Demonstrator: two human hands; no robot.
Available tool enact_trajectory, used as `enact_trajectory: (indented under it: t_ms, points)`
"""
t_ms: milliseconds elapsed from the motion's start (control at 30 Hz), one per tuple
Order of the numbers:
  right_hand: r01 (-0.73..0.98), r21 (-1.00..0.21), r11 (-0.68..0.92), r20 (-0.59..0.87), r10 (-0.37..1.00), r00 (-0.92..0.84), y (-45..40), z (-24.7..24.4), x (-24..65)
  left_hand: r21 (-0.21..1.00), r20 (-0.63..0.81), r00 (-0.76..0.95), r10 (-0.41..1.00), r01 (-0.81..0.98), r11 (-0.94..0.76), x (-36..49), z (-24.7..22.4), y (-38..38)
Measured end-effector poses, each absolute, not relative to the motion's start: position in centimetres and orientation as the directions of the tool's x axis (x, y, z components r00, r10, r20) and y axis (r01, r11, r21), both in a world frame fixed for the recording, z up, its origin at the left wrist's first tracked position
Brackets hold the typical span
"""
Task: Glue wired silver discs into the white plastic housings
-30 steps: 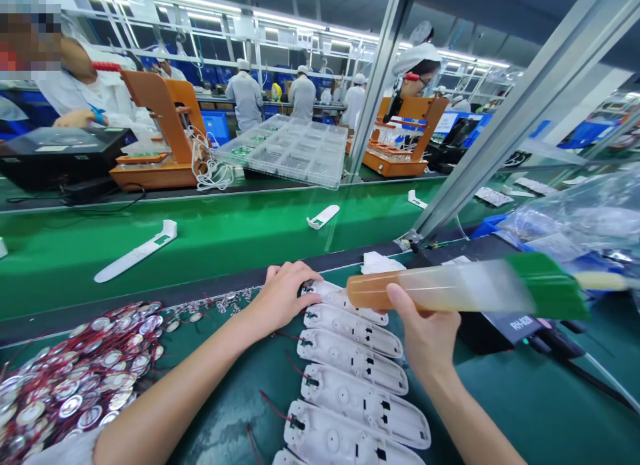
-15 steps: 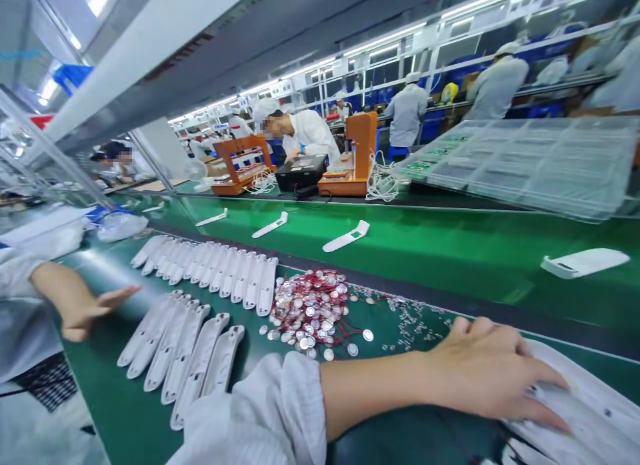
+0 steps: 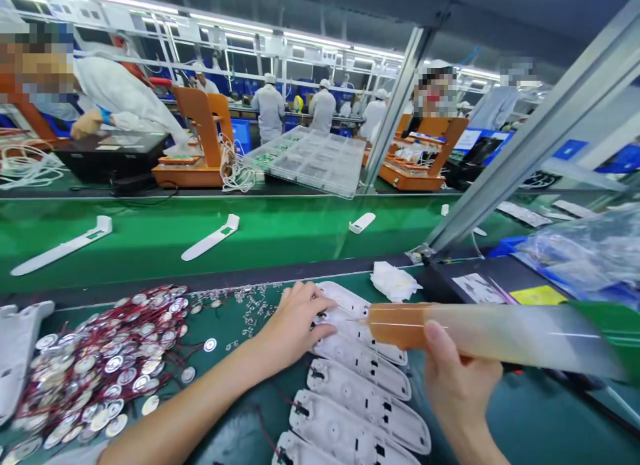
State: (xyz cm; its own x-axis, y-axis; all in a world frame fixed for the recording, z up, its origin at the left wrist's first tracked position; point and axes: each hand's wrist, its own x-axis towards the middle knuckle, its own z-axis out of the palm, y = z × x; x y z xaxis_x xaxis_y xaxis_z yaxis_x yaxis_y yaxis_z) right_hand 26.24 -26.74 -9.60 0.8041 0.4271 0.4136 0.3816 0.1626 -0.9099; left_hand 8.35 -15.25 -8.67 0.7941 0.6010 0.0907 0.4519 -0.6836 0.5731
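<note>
My left hand (image 3: 299, 321) holds the near-left end of a white plastic shell (image 3: 345, 328) between thumb and forefinger, its other fingers curled. In my right hand (image 3: 463, 375) is a long tube-shaped tool (image 3: 505, 328) with a tan nose, translucent body and green rear end, blurred by motion. The tool's thin tip points left, over the shell beside my left fingers; contact is unclear. Several similar shells (image 3: 367, 378) lie side by side toward me, some with dark parts and red wires at their left ends. A pile of metal discs with red wires (image 3: 115, 365) lies left of my forearm.
Small clear or shiny pieces (image 3: 253, 311) are scattered behind my left hand. Crumpled white tissue (image 3: 395, 281) lies beyond the shells. Behind runs a green conveyor belt (image 3: 290, 235) carrying white parts. A slanting metal post (image 3: 530, 131) rises at right. Co-workers stand across the line.
The view has swung right. My right hand and the tool have come into sight. My left hand stays at the shells, and the other person's hand at far left is gone from view.
</note>
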Motion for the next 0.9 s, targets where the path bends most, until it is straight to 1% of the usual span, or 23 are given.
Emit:
enact_trajectory:
  t_ms: [67,167,300,400,500,600,767,900]
  points:
    - [0.442,-0.889,0.120,0.449,0.419,0.789,-26.6,-9.0,25.3,0.573,0.091,0.792,0.604,0.454,-0.682,8.4,-8.8,-15.3]
    - [0.559,-0.822,0.107,0.546,0.428,0.721,-26.5,-8.4,24.5,0.572,0.091,0.793,0.602,0.454,-0.684,8.5,-8.9,-15.3]
    - [0.661,-0.743,0.104,0.636,0.416,0.650,-26.4,-9.5,24.8,0.570,0.102,0.792,0.602,0.449,-0.688,8.5,-9.0,-15.2]
    - [0.722,-0.688,0.074,0.678,0.422,0.602,-26.4,-10.2,25.5,0.564,0.108,0.795,0.597,0.446,-0.695,8.4,-9.0,-15.2]
    - [0.773,-0.633,0.048,0.695,0.474,0.540,-26.6,-9.8,25.6,0.559,0.121,0.795,0.595,0.440,-0.702,8.4,-9.1,-15.2]
    - [0.798,-0.602,0.023,0.702,0.491,0.515,-26.6,-9.4,25.5,0.553,0.138,0.792,0.595,0.437,-0.709,8.4,-9.3,-15.1]
    - [0.808,-0.589,0.021,0.741,0.414,0.529,-26.3,-9.6,25.6,0.543,0.144,0.789,0.597,0.442,-0.714,8.4,-9.3,-15.1]
    - [0.810,-0.586,-0.004,0.728,0.437,0.529,-26.1,-8.9,25.6,0.529,0.148,0.789,0.597,0.447,-0.721,8.5,-9.3,-15.1]
